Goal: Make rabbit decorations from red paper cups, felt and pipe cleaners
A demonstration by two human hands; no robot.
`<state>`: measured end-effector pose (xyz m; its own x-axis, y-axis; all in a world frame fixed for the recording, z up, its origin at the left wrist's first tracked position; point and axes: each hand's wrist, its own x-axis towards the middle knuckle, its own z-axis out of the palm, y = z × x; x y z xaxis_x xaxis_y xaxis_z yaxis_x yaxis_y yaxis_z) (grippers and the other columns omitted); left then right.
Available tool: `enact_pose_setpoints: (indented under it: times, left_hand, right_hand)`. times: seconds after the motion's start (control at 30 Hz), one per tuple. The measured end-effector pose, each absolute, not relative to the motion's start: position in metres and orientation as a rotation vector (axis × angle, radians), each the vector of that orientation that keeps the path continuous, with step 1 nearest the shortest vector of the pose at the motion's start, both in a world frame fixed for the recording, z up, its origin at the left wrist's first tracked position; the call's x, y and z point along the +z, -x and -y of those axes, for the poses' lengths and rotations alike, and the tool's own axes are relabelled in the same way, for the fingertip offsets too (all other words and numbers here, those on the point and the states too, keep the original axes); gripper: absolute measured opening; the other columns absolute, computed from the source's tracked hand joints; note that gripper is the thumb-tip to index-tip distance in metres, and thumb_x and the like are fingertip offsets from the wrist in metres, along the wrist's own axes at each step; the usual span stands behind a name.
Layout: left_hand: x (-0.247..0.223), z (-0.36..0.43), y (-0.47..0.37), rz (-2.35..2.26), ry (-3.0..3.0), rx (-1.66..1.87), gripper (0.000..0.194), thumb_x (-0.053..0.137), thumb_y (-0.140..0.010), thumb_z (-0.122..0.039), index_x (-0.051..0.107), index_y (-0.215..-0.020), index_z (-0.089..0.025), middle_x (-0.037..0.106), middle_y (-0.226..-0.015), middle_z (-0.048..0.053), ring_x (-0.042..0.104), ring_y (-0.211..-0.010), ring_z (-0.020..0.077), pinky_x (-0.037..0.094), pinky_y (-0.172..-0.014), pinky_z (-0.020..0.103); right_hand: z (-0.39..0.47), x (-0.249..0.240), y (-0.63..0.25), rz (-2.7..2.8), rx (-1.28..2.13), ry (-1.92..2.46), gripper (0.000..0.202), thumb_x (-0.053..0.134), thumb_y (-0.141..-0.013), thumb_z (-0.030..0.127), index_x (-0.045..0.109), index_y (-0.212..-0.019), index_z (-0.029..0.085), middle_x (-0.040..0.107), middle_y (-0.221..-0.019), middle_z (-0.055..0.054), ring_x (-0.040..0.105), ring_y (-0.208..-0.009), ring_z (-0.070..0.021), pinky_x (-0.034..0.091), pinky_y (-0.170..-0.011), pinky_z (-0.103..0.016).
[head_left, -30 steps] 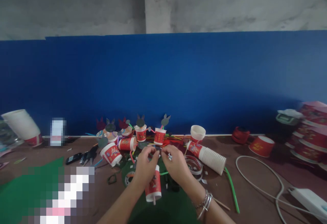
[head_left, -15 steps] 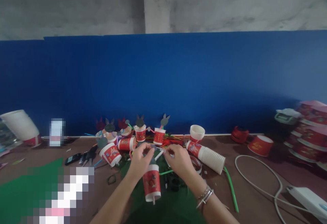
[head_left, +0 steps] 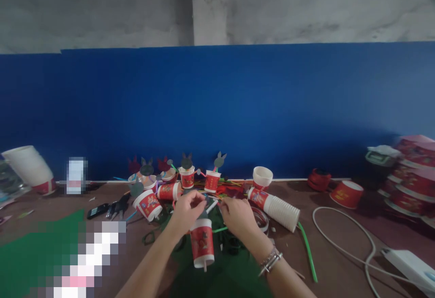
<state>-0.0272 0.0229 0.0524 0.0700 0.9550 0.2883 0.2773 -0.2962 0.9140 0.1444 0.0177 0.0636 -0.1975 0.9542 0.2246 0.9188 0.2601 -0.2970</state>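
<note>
My left hand [head_left: 186, 214] is closed in a pinch, with a small dark paper piece [head_left: 206, 197] at its fingertips. Just below it is a red paper cup [head_left: 202, 242] with a printed figure; a thin straw sticks out of its white base and dark paper shows at its top. A green strip [head_left: 220, 229] runs out from the cup's right side. My right hand [head_left: 239, 215], wearing bracelets at the wrist, has its fingers pressed together; what they hold is too small to make out. Between the hands lies a white stick-like piece [head_left: 212, 206].
Behind the hands stand several cups with animal-shaped paper heads [head_left: 186, 178]. A nested cup stack [head_left: 275, 208] lies to the right, near a green tube [head_left: 308, 253] and a white cable [head_left: 362, 227]. Keys [head_left: 117, 208] and green paper [head_left: 44, 243] are on the left.
My right hand has turned slightly and its fingers have curled more downward. My left hand and the cup below it have stayed nearly in place.
</note>
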Motion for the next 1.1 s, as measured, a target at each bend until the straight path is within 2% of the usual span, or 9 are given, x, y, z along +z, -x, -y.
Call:
enact_pose_setpoints:
  times: [0.07,0.17,0.23,0.3,0.4,0.5,0.67,0.83,1.1]
  left_hand:
    - [0.051,-0.023,0.027,-1.245,-1.666,1.25,0.012,0.059,-0.07,-0.03,0.06,-0.069,-0.018,0.06,-0.063,-0.001,0.054,-0.061,0.0143,0.042,-0.059,0.024]
    - [0.052,-0.023,0.028,-1.249,-1.663,1.227,0.012,0.059,-0.07,-0.03,0.059,-0.068,-0.018,0.059,-0.063,-0.001,0.054,-0.061,0.0143,0.041,-0.059,0.024]
    - [0.054,-0.023,0.028,-1.25,-1.666,1.204,0.011,0.059,-0.07,-0.029,0.058,-0.067,-0.018,0.059,-0.063,-0.001,0.054,-0.061,0.0144,0.041,-0.06,0.024]
    - [0.056,-0.022,0.027,-1.235,-1.663,1.162,0.01,0.059,-0.07,-0.027,0.058,-0.068,-0.018,0.059,-0.063,-0.001,0.054,-0.061,0.0144,0.041,-0.061,0.025]
    - [0.058,-0.02,0.024,-1.196,-1.662,1.119,0.009,0.059,-0.07,-0.026,0.059,-0.07,-0.017,0.061,-0.066,0.0,0.055,-0.063,0.0151,0.042,-0.062,0.025]
    - [0.057,-0.02,0.024,-1.177,-1.68,1.092,0.011,0.059,-0.071,-0.028,0.059,-0.073,-0.017,0.062,-0.069,0.002,0.056,-0.067,0.0166,0.042,-0.063,0.026]
    - [0.049,-0.031,0.049,-1.371,-1.79,0.965,0.023,0.055,-0.075,-0.035,0.06,-0.088,-0.017,0.063,-0.084,0.005,0.057,-0.081,0.0201,0.042,-0.072,0.029]
    - [0.038,-0.041,0.075,-1.496,-1.73,0.583,0.033,0.056,-0.072,-0.042,0.064,-0.092,-0.017,0.062,-0.079,0.003,0.054,-0.077,0.0203,0.039,-0.07,0.029]
    - [0.023,-0.048,0.062,-1.334,-1.562,0.54,0.049,0.059,-0.066,-0.054,0.072,-0.086,-0.011,0.056,-0.055,-0.001,0.045,-0.055,0.0127,0.032,-0.052,0.023]
  right_hand:
    - [-0.018,0.061,-0.146,2.228,0.105,1.804,0.031,0.036,-0.087,0.017,0.066,-0.082,0.012,0.071,-0.079,-0.015,0.066,-0.075,-0.026,0.037,-0.072,-0.034]
    - [-0.019,0.055,-0.149,2.206,0.152,1.818,0.029,0.039,-0.084,0.013,0.064,-0.1,0.011,0.07,-0.088,-0.017,0.064,-0.085,-0.0282,0.039,-0.075,-0.036]
    - [-0.02,0.052,-0.148,2.156,0.194,1.669,0.033,0.044,-0.079,0.009,0.061,-0.107,0.014,0.067,-0.102,-0.015,0.06,-0.097,-0.0275,0.039,-0.081,-0.037]
    - [-0.02,0.052,-0.144,2.082,0.302,1.436,0.032,0.049,-0.076,0.009,0.062,-0.104,0.017,0.064,-0.107,-0.011,0.056,-0.102,-0.0241,0.039,-0.085,-0.034]
    - [-0.019,0.054,-0.136,1.921,0.53,1.201,0.019,0.052,-0.074,0.012,0.064,-0.088,0.017,0.065,-0.094,-0.007,0.058,-0.091,-0.0187,0.042,-0.084,-0.029]
    - [-0.018,0.056,-0.132,1.811,0.617,1.192,0.01,0.053,-0.073,0.015,0.062,-0.076,0.017,0.064,-0.082,-0.005,0.059,-0.081,-0.0179,0.043,-0.076,-0.027]
    - [-0.021,0.055,-0.137,1.777,0.656,1.274,0.009,0.052,-0.074,0.018,0.061,-0.072,0.017,0.064,-0.074,-0.004,0.058,-0.072,-0.0171,0.041,-0.069,-0.026]
    - [-0.029,0.046,-0.141,1.782,0.632,1.34,0.01,0.049,-0.074,0.019,0.058,-0.07,0.017,0.062,-0.068,-0.002,0.055,-0.065,-0.0161,0.04,-0.063,-0.025]
    - [-0.036,0.034,-0.145,1.815,0.603,1.384,0.009,0.049,-0.069,0.015,0.056,-0.066,0.018,0.06,-0.063,-0.001,0.054,-0.061,-0.0148,0.038,-0.059,-0.023]
